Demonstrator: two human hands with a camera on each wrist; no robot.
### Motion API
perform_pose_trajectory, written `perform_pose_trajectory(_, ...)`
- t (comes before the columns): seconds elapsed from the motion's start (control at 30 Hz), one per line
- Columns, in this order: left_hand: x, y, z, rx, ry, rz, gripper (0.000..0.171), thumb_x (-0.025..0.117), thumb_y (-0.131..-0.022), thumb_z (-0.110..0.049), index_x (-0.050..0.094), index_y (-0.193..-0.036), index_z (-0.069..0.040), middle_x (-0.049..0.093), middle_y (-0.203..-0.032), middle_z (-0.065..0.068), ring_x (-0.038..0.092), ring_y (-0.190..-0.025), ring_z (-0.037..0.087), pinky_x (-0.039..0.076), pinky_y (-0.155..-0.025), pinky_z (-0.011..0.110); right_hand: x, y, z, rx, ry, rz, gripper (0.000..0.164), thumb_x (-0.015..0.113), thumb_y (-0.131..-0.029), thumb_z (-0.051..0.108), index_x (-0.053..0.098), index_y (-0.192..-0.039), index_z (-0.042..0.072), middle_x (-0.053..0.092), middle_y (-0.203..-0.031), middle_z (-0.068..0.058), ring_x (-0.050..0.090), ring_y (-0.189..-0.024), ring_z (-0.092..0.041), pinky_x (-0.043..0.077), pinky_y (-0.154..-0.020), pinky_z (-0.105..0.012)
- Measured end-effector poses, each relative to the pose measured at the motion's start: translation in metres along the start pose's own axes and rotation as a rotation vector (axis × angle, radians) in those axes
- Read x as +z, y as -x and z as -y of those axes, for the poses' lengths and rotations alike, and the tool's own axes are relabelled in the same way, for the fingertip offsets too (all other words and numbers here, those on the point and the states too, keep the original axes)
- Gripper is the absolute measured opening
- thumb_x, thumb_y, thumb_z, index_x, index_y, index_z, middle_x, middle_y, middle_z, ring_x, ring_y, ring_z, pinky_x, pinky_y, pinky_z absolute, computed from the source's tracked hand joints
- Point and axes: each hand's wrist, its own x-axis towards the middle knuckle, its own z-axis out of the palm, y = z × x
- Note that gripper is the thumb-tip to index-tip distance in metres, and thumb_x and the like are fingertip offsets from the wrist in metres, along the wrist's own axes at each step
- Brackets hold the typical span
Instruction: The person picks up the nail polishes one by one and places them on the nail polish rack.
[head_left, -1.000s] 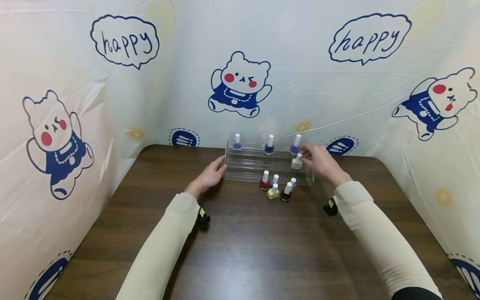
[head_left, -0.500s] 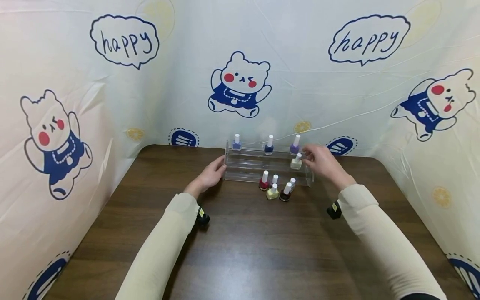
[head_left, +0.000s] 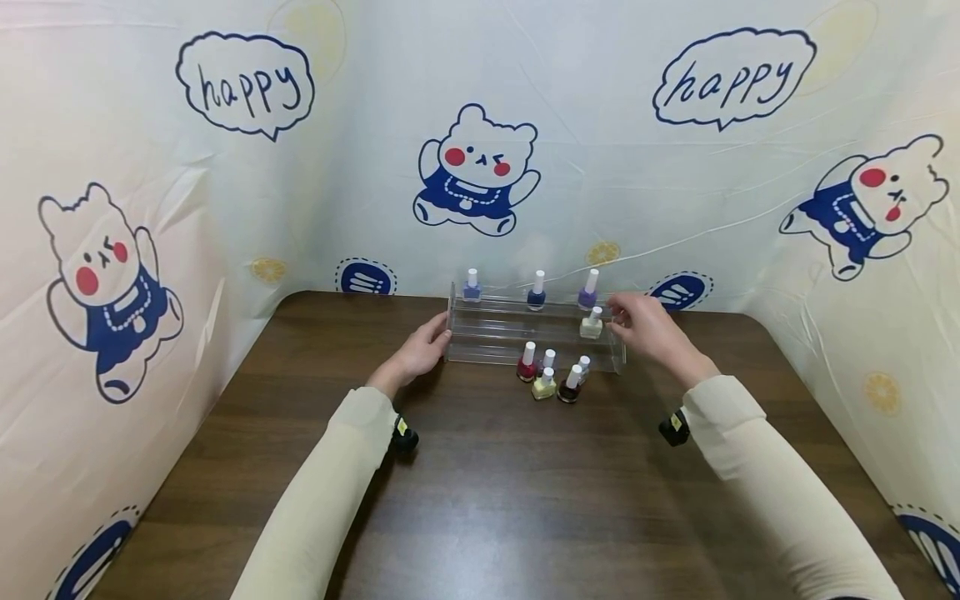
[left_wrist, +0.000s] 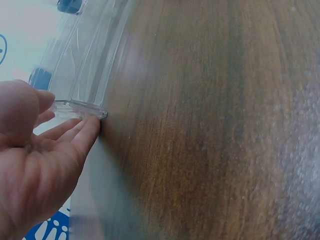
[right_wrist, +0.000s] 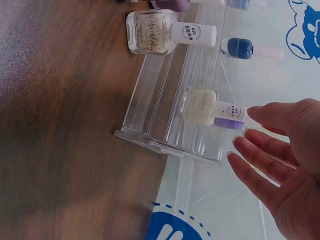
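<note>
A clear acrylic stepped rack (head_left: pixel 487 353) stands toward the back of the table. Straight fingers of my left hand (head_left: pixel 420 350) touch the outside of its left end panel. My right hand (head_left: pixel 647 327) is at the right end, beside a cream nail polish bottle (head_left: pixel 591 328) on the middle step. In the right wrist view, its relaxed fingers are spread near the white cap (right_wrist: pixel 231 111) and hold nothing. Along the top step stand light blue (head_left: pixel 472 292), dark blue (head_left: pixel 536 298) and purple (head_left: pixel 587 297) nail polish bottles.
Several bottles cluster in front of the rack: red (head_left: pixel 527 369), yellow (head_left: pixel 543 389), a dark one (head_left: pixel 569 392) and others partly hidden behind. A glittery clear bottle (right_wrist: pixel 151 32) shows in the right wrist view. A printed curtain (head_left: pixel 480 75) hangs close behind the table.
My right hand has drawn slightly right, away from the cream bottle's cap, and the bottle stays on the middle step. The left hand keeps its place at the rack's left end.
</note>
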Motion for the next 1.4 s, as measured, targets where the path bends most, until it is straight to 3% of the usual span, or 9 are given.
perform_pose_trajectory(0.6,0.001,0.001,0.0,-0.001,-0.011,0.003,0.056,0.034,-0.113,-0.021,0.016,-0.165,-0.011,0.03,-0.165,0.019,0.034,-0.149,0.036,0.032,-0.12,0.052,0.001,0.008,0.006,-0.022,-0.042,0.015,0.024,0.07,-0.091,-0.004,0.066,-0.114,-0.01,0.069,-0.108,-0.028,0.07,-0.095,-0.038,0.058,-0.084,-0.054)
perform_pose_trajectory(1.4,0.0,0.001,0.001,0.022,-0.008,0.003,0.055,0.035,-0.113,-0.018,0.017,-0.164,-0.009,0.031,-0.164,0.021,0.034,-0.149,0.036,0.03,-0.121,0.052,0.008,0.016,0.015,-0.045,-0.061,0.028,0.029,0.073,-0.089,-0.003,0.067,-0.117,-0.011,0.069,-0.107,-0.027,0.07,-0.093,-0.038,0.059,-0.081,-0.051)
